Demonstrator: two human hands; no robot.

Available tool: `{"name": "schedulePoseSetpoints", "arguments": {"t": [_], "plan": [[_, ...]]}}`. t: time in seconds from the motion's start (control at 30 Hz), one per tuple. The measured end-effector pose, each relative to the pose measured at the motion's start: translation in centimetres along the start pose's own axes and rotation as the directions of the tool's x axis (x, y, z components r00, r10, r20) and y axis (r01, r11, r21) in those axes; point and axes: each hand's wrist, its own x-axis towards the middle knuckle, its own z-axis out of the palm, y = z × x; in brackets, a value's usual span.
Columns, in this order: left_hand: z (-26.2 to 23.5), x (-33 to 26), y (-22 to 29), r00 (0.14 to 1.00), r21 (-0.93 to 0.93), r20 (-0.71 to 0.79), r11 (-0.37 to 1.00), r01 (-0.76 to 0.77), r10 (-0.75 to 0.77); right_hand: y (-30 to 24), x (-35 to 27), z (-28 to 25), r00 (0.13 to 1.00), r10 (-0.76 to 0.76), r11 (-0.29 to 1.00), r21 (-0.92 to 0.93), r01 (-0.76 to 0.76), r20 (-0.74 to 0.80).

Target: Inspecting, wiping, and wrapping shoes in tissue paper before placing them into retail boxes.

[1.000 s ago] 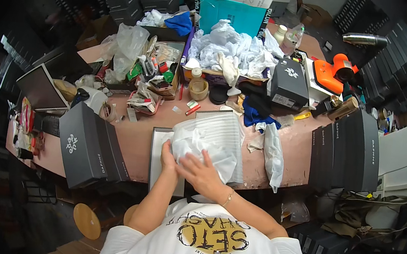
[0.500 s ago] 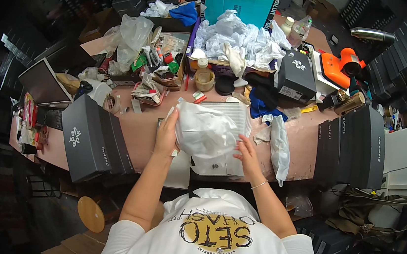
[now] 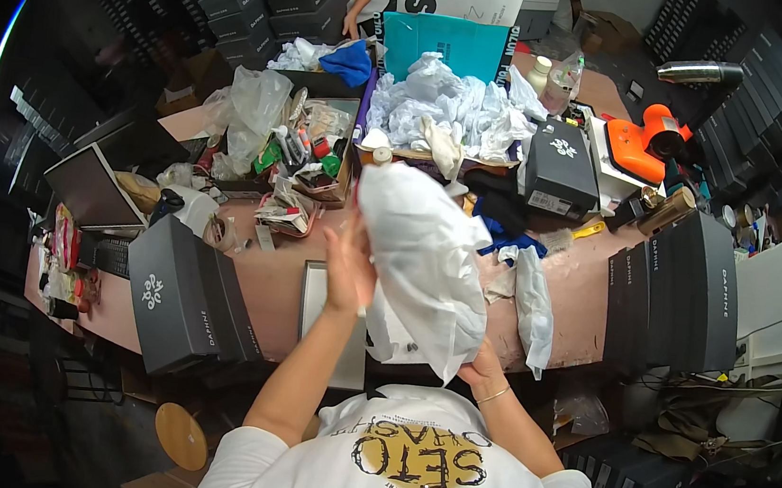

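Note:
I hold a large white plastic bag (image 3: pixel 423 257) lifted up off the pink table (image 3: pixel 278 280), standing on end in front of me. My left hand (image 3: pixel 346 263) lies flat against its left side, fingers pointing up. My right hand (image 3: pixel 477 363) grips its lower right corner from below. Something bulky fills the bag; I cannot tell what. Under the bag lies a flat grey lid or tray (image 3: pixel 322 308) near the table's front edge.
A dark grey box (image 3: pixel 180 303) stands to my left and several tall black boxes (image 3: pixel 681 294) to my right. A second slim white bag (image 3: pixel 534 307) lies beside me. Crumpled white wrapping (image 3: pixel 453 108), a small black box (image 3: pixel 559 166), an orange tool (image 3: pixel 644 147) and clutter fill the back.
The bag lay flat on the table under both hands a second ago; since then I have raised it and turned it upright, left hand on its side, right hand under it.

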Motion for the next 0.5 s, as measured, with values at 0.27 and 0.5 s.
{"name": "schedulePoseSetpoints", "arguments": {"t": [0.27, 0.5], "plan": [[-3.8, -9.1, -10.0, 0.975, 0.662, 0.134, 0.748, 0.044, -0.175, 2.5, 0.3, 2.1, 0.986, 0.162, 0.912, 0.377, -0.159, 0.024], [-3.7, -11.2, -10.3, 0.92, -0.385, -0.106, 0.869, 0.311, -0.377, 3.1, 1.7, 1.3, 0.884, 0.417, 0.869, 0.193, -0.456, 0.213]]}}
